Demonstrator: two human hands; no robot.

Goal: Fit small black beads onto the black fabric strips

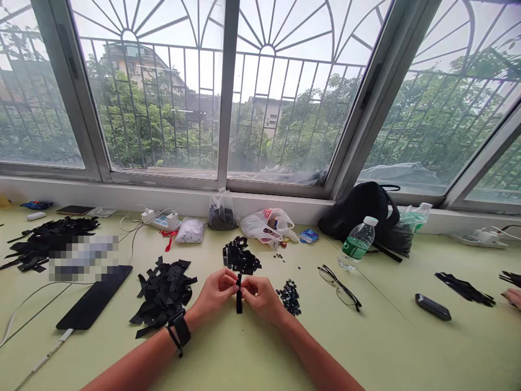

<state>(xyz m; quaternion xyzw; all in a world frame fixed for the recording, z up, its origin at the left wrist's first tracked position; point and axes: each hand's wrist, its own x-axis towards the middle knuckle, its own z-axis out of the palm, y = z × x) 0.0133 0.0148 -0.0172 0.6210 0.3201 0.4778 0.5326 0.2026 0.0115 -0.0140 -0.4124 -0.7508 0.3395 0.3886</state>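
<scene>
Between my two hands a short black fabric strip stands lengthwise, pinched near its upper part. My left hand, with a black watch on the wrist, grips it from the left. From the right, my right hand closes its fingertips on the same strip. Whether a small part sits between the fingertips is hidden. Left of my hands lies a loose pile of black strips. Just beyond them is a smaller heap of strips, some with small shiny spots. Small round black snap-like pieces are heaped beside my right hand.
A phone on a cable lies left. Eyeglasses and an upright water bottle stand to the right, near a black bag. Plastic bags line the windowsill. Another person's hand shows at the right edge.
</scene>
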